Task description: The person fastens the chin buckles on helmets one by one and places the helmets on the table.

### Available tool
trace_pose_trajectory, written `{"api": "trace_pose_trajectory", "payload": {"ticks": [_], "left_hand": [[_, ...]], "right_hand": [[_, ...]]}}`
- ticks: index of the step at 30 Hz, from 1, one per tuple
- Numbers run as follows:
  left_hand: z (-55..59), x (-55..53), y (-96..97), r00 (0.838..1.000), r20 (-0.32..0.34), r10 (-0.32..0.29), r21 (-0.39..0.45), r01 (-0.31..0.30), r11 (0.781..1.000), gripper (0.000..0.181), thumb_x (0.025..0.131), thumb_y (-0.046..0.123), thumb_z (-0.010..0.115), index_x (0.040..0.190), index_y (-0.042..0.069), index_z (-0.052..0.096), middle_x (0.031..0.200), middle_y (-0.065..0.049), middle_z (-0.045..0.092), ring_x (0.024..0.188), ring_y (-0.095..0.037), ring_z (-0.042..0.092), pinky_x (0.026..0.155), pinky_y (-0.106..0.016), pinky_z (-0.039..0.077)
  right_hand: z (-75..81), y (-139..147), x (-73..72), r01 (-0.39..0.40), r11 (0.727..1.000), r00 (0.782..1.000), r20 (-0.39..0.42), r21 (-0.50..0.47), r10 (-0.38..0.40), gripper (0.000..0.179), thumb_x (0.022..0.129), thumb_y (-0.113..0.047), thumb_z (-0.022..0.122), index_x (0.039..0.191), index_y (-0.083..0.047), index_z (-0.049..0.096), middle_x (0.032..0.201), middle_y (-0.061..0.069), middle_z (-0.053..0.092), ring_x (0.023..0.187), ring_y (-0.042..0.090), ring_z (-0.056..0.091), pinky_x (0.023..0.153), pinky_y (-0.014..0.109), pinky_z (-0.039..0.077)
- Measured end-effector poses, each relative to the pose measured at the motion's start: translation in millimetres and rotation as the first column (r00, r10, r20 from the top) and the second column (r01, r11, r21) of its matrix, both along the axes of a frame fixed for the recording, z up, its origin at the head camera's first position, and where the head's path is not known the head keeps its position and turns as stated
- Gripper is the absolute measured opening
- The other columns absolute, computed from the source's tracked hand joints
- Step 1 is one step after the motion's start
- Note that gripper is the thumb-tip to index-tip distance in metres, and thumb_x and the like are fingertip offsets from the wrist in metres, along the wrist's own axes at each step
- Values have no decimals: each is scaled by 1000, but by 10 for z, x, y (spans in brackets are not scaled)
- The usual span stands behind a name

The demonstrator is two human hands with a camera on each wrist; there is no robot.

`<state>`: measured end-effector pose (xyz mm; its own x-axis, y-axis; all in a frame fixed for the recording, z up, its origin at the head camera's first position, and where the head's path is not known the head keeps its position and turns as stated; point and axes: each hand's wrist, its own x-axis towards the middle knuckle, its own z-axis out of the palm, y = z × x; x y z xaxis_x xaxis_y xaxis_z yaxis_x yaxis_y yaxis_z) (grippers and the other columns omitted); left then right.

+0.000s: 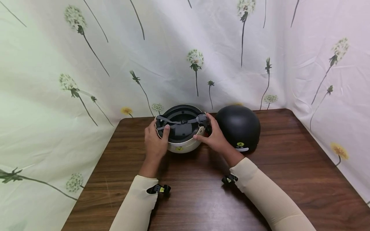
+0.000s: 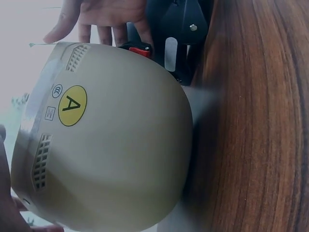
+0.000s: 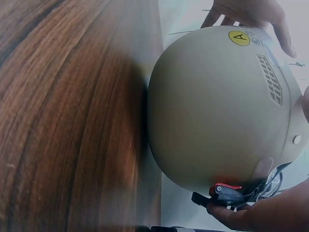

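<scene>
A cream helmet (image 1: 189,147) lies upside down on the table, its dark lining facing up and grey chin straps (image 1: 173,121) crossing the opening. My left hand (image 1: 156,141) grips its left rim, thumb over the edge by the straps. On the right side, my right hand (image 1: 216,136) holds the rim, thumb on the near edge and fingers beside the strap buckle (image 1: 202,119). The right wrist view shows the black and red buckle (image 3: 227,193) hanging outside the shell at those fingers. A yellow "A" sticker (image 2: 72,106) marks the shell in the left wrist view.
A black helmet (image 1: 238,126) sits dome up just right of the cream one, behind my right hand. Both stand near the far edge of the brown wooden table (image 1: 196,202). A flower-printed cloth (image 1: 170,57) hangs behind and along the sides.
</scene>
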<state>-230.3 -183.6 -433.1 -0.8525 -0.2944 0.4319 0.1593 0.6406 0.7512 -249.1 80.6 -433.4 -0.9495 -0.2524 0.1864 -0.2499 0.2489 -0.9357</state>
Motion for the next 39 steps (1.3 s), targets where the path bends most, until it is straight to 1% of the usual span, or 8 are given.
{"api": "trace_pose_trajectory", "payload": {"ticks": [7,13,20,25,27,33,36,39], "left_hand": [[73,38,34,1000,-28,12,-68,-14,998,82,100,58,70,162,9,49,153,-27,50,144,-49,43,116,-70,36],[210,70,108,999,-37,14,-94,-18,995,84,98,63,68,162,12,49,156,-24,52,151,-47,38,116,-74,30],[340,40,202,999,-19,-46,-179,42,983,82,98,60,70,161,11,50,158,-23,51,154,-45,37,128,-72,21],[417,-15,281,996,-31,-88,-195,81,977,74,101,56,69,157,9,54,156,-24,50,156,-45,37,133,-74,3],[442,-49,316,993,-30,-111,-191,104,976,73,102,53,70,156,8,55,156,-24,50,156,-45,37,132,-76,1],[514,-168,423,982,22,-186,-215,186,959,68,103,47,70,154,4,57,157,-25,53,152,-46,42,132,-69,17],[555,-192,468,984,69,-166,-271,179,946,69,103,50,69,154,5,57,157,-25,54,150,-47,44,129,-66,26],[594,-203,506,983,111,-148,-300,175,938,71,102,52,69,155,6,56,157,-25,53,152,-48,44,130,-67,26]], "right_hand": [[8,6,10,0,1000,1000,11,-3,0,110,95,-32,86,177,-20,13,182,15,13,169,37,19,133,67,24],[16,7,14,-1,1000,1000,-4,-4,1,108,96,-30,86,177,-20,14,182,16,12,169,38,20,133,67,25],[20,0,15,-18,999,999,-33,-34,17,107,97,-18,85,176,-13,13,179,20,17,163,40,31,121,65,42],[2,18,18,-23,1000,998,-52,-4,23,108,97,-21,85,177,-14,12,182,19,10,167,40,25,126,64,38],[-15,31,13,-24,1000,997,-71,16,25,109,97,-25,85,177,-12,11,182,19,6,168,41,22,128,65,35],[-65,74,18,-19,997,995,-95,68,26,115,95,-43,86,177,-11,11,184,20,1,170,41,13,130,68,30],[-83,79,29,-17,997,996,-89,77,24,116,95,-48,85,177,-12,11,184,18,2,171,40,12,131,69,26],[-99,77,34,-23,997,996,-90,69,29,115,95,-47,85,176,-11,11,184,19,1,171,41,11,131,69,27]]}}
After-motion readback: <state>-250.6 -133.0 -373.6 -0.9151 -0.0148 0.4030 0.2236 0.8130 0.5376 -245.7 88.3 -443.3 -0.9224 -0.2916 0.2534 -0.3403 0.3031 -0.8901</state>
